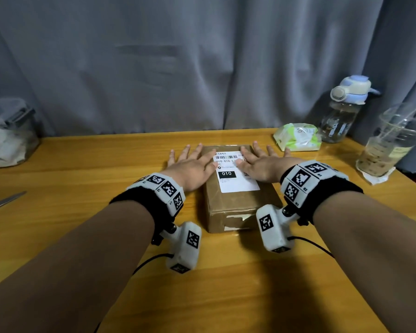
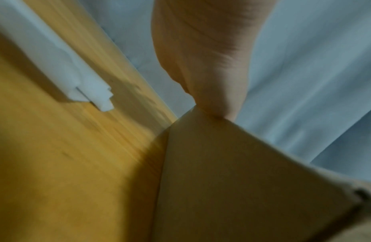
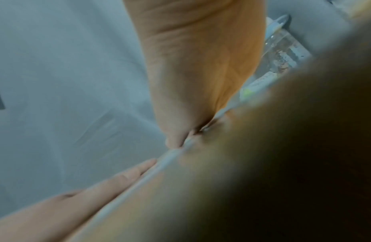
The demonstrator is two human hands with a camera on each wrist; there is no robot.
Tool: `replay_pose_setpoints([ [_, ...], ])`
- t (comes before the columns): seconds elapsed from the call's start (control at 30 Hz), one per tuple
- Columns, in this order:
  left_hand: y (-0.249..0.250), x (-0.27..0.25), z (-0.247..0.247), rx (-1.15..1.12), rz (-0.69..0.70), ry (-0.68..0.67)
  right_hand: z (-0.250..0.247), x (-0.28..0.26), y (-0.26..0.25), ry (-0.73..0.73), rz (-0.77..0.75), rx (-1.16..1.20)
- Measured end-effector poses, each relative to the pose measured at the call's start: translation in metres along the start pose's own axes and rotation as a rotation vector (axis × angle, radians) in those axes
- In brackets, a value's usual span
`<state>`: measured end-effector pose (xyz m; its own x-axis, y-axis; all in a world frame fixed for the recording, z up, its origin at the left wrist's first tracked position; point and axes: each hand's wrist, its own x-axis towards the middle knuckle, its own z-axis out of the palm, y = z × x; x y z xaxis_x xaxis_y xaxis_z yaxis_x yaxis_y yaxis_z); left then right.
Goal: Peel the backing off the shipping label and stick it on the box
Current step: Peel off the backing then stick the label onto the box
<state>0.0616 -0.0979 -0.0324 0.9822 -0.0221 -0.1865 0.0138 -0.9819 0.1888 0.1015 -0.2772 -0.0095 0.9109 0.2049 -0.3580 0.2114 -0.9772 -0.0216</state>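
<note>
A brown cardboard box lies on the wooden table. A white shipping label with a barcode and a black "010" block lies flat on the box top. My left hand lies flat with straight, spread fingers over the label's left edge and the box's left side. My right hand lies flat the same way on the label's right part. In the left wrist view the palm meets the box's top edge. The right wrist view is blurred; the right palm presses on the label's edge, with the left hand's fingers beside it.
A pack of wipes, a clear water bottle and a plastic cup with a drink stand at the back right. A lidded plastic container sits at the far left, a metal blade near the left edge. Grey curtain behind.
</note>
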Motion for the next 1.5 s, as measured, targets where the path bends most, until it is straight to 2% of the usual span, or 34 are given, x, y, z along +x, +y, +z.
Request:
replay_pose_setpoints([
  [0.07, 0.001, 0.000, -0.001, 0.011, -0.011, -0.017, -0.004, 0.001, -0.008, 0.063, -0.051, -0.002],
  [0.13, 0.002, 0.002, -0.002, 0.012, -0.006, -0.025, -0.003, 0.001, -0.021, 0.100, -0.181, 0.027],
  [0.23, 0.001, 0.001, -0.001, -0.007, -0.001, -0.024, 0.007, 0.000, -0.030, 0.049, -0.251, 0.056],
  [0.6, 0.000, 0.000, -0.005, 0.047, 0.010, -0.035, 0.009, -0.001, 0.005, 0.035, -0.047, 0.099],
  [0.73, 0.013, 0.007, -0.011, 0.032, 0.127, 0.074, 0.004, 0.004, -0.003, 0.104, -0.140, 0.079],
  [0.83, 0.022, 0.016, -0.008, -0.037, 0.242, 0.034, 0.007, 0.010, -0.006, 0.113, -0.233, 0.116],
  [0.97, 0.016, 0.021, -0.005, 0.024, 0.189, -0.061, 0.016, 0.012, 0.001, 0.110, -0.198, 0.171],
  [1.13, 0.010, 0.013, -0.009, 0.095, 0.101, -0.081, 0.018, 0.010, 0.001, 0.125, -0.146, 0.151],
  [1.37, -0.001, 0.002, -0.014, 0.171, 0.065, -0.096, 0.018, 0.000, 0.015, 0.138, -0.071, 0.105],
  [1.43, 0.001, 0.001, -0.017, 0.212, 0.072, -0.063, 0.016, -0.003, 0.012, 0.186, -0.023, 0.060],
  [1.5, 0.011, 0.001, -0.017, 0.203, 0.150, 0.044, 0.016, -0.005, 0.005, 0.268, -0.019, 0.017],
])
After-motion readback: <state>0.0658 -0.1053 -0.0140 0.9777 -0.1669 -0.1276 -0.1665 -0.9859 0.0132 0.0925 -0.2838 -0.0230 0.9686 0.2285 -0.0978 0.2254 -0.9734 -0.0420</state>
